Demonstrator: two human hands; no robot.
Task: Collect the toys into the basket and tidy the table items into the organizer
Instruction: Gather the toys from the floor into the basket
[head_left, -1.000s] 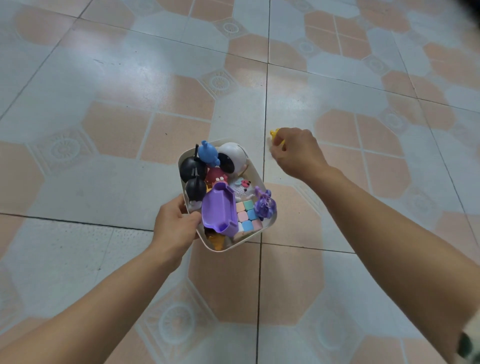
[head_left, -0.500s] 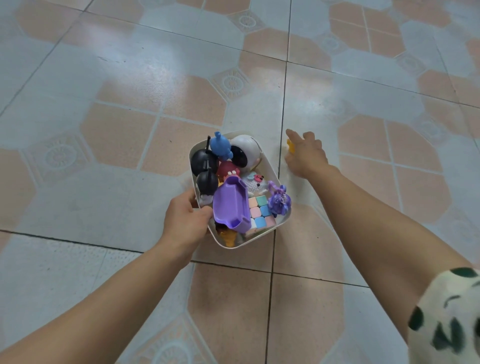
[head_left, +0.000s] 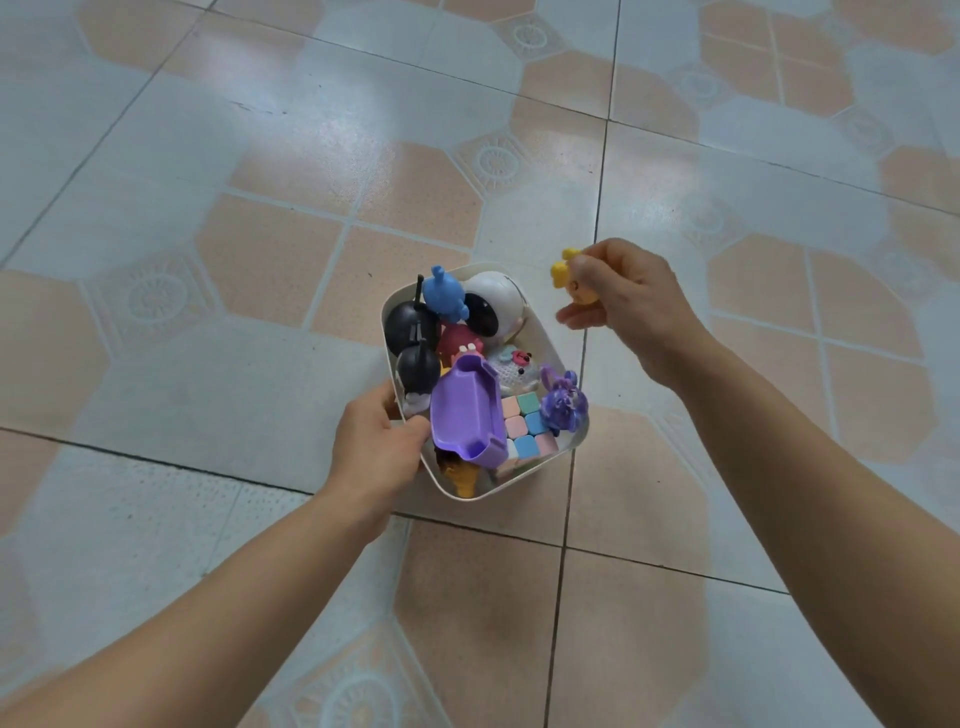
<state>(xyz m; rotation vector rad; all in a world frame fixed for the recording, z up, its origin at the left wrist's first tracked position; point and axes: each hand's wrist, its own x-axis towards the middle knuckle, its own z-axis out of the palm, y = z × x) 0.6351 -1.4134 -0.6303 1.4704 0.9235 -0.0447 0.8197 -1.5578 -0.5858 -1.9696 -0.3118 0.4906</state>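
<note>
A person's left hand (head_left: 375, 447) grips the near-left rim of a white rounded plastic basket (head_left: 540, 340), held over a tiled floor (head_left: 208, 260). The basket is crowded with toys: two black round figures, a blue figure, a white ball-shaped toy, a purple plastic tray (head_left: 465, 410), a pastel puzzle cube (head_left: 527, 428) and a purple bunny. The right hand (head_left: 621, 304), fingers pinched around a small yellow plastic toy (head_left: 566, 273), hovers just beside the basket's far-right edge. Toy collection looks nearly finished; no table or organizer is visible, so that part apparently remains.
</note>
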